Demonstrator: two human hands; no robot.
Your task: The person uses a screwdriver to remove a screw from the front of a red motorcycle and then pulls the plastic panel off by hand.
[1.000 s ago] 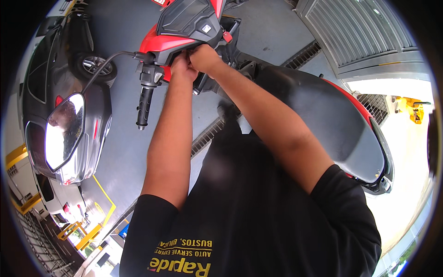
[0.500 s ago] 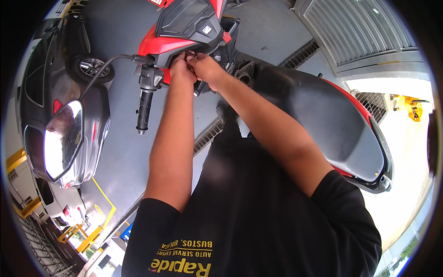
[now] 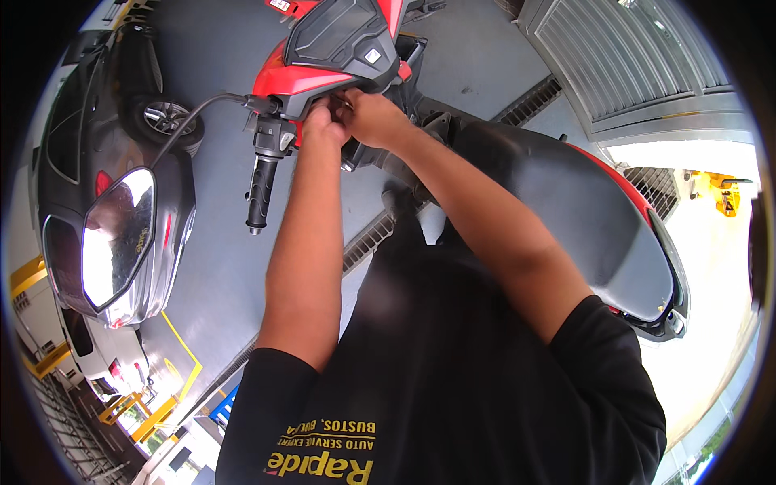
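Observation:
Both my arms reach forward to a red and black scooter, just below its handlebar cover [image 3: 303, 85]. My left hand [image 3: 322, 126] is tucked against the cover's underside, its fingers curled and partly hidden there. Close beside it, my right hand [image 3: 375, 120] has its fingers closed in a pinch at the same spot. Whatever the fingertips hold is too small and shaded to make out. Left of my hands are the black handlebar grip [image 3: 259, 191] with its switch housing [image 3: 275, 137], and a mirror [image 3: 120, 238] on a bent stalk.
The scooter's long black seat [image 3: 566, 202] stretches to my right. A dark grey car [image 3: 73, 153] stands at the left, beyond the mirror. Drain grating [image 3: 370, 240] crosses the grey floor. A ribbed metal gate [image 3: 630, 56] and a yellow piece of equipment [image 3: 722, 192] are at the right.
The handlebar has shifted slightly right in the picture, and my hands with it. My fingertips are now more covered by the handlebar cover; both hands stay together at the same place.

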